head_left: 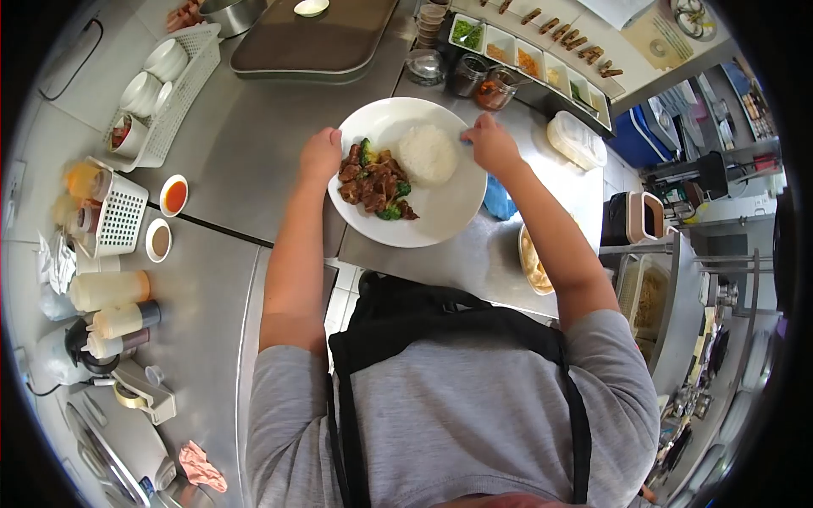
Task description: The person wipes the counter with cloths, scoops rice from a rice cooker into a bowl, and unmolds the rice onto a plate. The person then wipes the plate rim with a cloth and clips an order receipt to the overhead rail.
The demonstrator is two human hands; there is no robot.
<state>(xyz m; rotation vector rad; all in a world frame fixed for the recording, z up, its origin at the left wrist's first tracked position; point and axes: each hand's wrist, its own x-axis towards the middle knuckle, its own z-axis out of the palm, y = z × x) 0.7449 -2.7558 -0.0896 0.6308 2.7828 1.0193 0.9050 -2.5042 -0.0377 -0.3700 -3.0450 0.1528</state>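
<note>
A: State the position of the white plate (pixel 445 218).

B: From where I stand, it is in front of the person, over the steel worktop (pixel 262 110). I cannot tell whether its base touches the surface.

A: Left hand (pixel 321 153)?

B: Nearly closed, gripping the left rim. The fingers under the rim are hidden.

A: Right hand (pixel 493 144)?

B: Also nearly closed, with its fingertips at the right rim. The 2 hands hold the same plate.

A: List the contents.

B: 2 portions. White rice (pixel 428 154) is mounded on the right. Browned meat (pixel 373 186) occupies the left, with broccoli (pixel 390 212) beside and among the pieces.

A: Adjacent items?

B: Beyond the plate: a brown tray (pixel 313 46) to the left, a row of filled containers (pixel 513 52) to the right. Well to the left: 1 dish of red sauce (pixel 174 196) and 1 dish of brown sauce (pixel 158 241). A blue item (pixel 501 201), form unclear, lies just beside the right edge.
</note>
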